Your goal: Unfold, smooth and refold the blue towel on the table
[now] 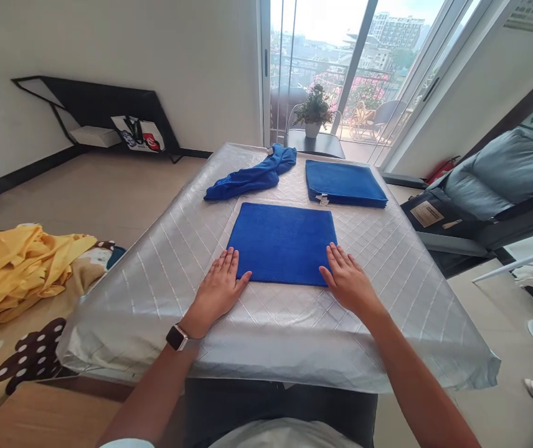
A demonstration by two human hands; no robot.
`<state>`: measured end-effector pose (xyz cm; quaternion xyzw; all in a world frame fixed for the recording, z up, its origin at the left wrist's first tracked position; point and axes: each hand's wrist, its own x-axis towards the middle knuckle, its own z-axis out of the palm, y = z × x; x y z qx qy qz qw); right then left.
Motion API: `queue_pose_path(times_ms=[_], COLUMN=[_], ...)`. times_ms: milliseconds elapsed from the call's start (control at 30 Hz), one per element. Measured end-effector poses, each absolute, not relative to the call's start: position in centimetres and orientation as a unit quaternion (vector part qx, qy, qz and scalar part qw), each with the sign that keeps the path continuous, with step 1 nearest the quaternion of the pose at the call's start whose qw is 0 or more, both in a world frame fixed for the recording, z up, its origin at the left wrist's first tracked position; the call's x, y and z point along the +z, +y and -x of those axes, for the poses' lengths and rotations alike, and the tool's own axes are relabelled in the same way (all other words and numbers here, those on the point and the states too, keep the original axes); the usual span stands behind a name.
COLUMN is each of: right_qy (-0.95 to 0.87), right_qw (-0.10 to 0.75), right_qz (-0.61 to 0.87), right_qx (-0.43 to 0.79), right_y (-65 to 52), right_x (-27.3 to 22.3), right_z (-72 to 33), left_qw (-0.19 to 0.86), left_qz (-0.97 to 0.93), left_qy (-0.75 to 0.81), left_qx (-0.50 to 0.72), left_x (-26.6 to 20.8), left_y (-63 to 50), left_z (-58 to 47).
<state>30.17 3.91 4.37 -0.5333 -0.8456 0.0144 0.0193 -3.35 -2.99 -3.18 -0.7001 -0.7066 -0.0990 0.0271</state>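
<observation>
A folded blue towel [281, 241] lies flat and square on the silver quilted table cover [164, 280] in front of me. My left hand [220, 281] rests at its lower left corner, fingers stretched out, with a watch on the wrist. At the lower right corner lies my right hand [347, 277], also flat, its fingertips touching the towel's edge. Beyond, at the back right, sits a neat stack of blue towels [345, 182] with a white tag at its front. A crumpled blue towel [254, 174] is at the back left.
A chair [314, 144] bearing a potted plant [314, 107] stands behind the table's far edge, before a glass sliding door. Yellow cloth [18, 267] lies on a patterned bed at left. A dark grey padded seat [504, 171] stands to the right.
</observation>
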Motion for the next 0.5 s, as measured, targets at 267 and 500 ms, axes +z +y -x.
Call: queue_pose_path(times_ms=[267,500], right_qy=[-0.789,-0.787], right_qw=[-0.047,-0.015], right_qz=[0.606,0.609], right_qx=[0.092,0.097], right_y=[11.0,10.4], right_x=[2.9,1.6], right_z=[-27.4,-27.5], left_qw=[0.028,0.049], left_qz=[0.700,0.693], left_qy=[-0.707,-0.714], left_qx=[-0.098,-0.085], left_x=[-3.1,-2.7], left_y=[-3.1,-3.4], left_z=[3.4,3.3])
